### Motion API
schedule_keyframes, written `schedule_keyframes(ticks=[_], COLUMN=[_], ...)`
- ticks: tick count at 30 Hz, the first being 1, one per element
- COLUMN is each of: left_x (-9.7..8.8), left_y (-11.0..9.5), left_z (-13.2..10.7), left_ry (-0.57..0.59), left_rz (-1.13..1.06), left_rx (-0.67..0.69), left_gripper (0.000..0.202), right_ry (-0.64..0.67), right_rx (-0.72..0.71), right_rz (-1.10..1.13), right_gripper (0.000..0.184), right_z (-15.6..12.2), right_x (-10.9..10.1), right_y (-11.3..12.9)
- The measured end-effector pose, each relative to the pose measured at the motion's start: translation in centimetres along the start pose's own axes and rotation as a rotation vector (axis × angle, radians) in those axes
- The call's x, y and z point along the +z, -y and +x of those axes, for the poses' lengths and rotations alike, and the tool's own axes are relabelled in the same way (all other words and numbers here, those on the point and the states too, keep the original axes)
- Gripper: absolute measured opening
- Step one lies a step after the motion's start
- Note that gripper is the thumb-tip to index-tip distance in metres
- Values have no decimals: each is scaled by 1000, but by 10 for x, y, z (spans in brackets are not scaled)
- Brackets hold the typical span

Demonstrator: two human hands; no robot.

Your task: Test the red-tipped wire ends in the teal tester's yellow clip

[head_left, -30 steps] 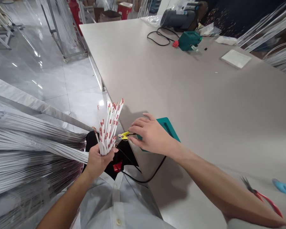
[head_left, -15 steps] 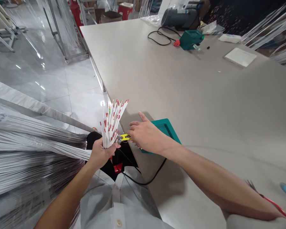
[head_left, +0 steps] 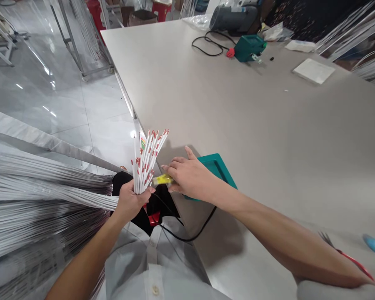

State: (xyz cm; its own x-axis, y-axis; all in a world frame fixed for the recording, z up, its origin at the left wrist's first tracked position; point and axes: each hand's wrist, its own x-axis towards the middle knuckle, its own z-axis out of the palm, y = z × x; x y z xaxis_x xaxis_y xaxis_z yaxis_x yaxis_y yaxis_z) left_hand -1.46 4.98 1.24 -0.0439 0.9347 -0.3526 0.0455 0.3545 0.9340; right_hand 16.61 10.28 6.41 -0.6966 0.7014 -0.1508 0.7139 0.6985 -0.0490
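My left hand (head_left: 131, 200) is closed round a bundle of white wires (head_left: 145, 166). The wires fan upward, with short red pieces at their ends. My right hand (head_left: 187, 173) is just right of the bundle, palm down, fingers stretched apart and one finger raised. Beneath its fingers is a small yellow part (head_left: 163, 179), blurred, between the wires and the hand. I cannot tell how that part is fixed. A teal device (head_left: 217, 166) lies at the table edge, partly hidden under my right hand and wrist. Nothing shows clearly in the right fingers.
The wide grey table (head_left: 237, 112) stretches ahead. A second teal device (head_left: 249, 48), a motor (head_left: 233, 18) and a white slab (head_left: 314, 71) are at its far side. More wires (head_left: 34, 187) hang over a rail at left. A black cable (head_left: 193, 239) loops near my lap.
My right forefinger has stretched out toward the wires. The yellow part, sharper before, is now blurred. My left hand still grips the bundle, and the view has shifted slightly.
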Motion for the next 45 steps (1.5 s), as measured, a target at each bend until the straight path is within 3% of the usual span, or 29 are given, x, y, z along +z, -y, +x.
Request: schedule_keyframes(ticks=[9,11,14,19,24,27,32,36,38,42,45], left_x=[-6,-8,-13,-25,-34,-36,-37,-34,-31,-28,-26], left_y=[-6,-8,-11,-12,-12,-13,-13,-8,-6,-4,-5], left_z=[-11,-14,-21,-33,-41,-44,-47,-46,-43,-39,-39], left_ry=[-38,-52,-46,29,148,200,244,205,185,104,7], left_rz=[-37,-79,-106,-165,-218,-218,-186,-168,-166,-129,-89], left_rx=[-11,-17,-24,-13,9,29,4,-33,-45,-70,-78], left_gripper=[24,28,24,14,11,10,14,16,17,19,25], right_ry=[-33,-102,-305,-540,-546,-608,-777,-869,-872,-754,-829], right_rx=[-14,-22,15,91,57,19,31,40,31,92,191], right_rz=[173,245,389,860,1425,1555,1469,1133,1006,1047,1021], right_gripper=[47,46,28,21,22,20,12,17,20,20,28], right_z=[-2,-6,-14,-21,-10,-2,-1,-6,-8,-8,-9], right_x=[-5,-6,-2,19,37,42,46,50,51,49,43], right_y=[-5,-2,16,61,81,84,90,91,90,83,80])
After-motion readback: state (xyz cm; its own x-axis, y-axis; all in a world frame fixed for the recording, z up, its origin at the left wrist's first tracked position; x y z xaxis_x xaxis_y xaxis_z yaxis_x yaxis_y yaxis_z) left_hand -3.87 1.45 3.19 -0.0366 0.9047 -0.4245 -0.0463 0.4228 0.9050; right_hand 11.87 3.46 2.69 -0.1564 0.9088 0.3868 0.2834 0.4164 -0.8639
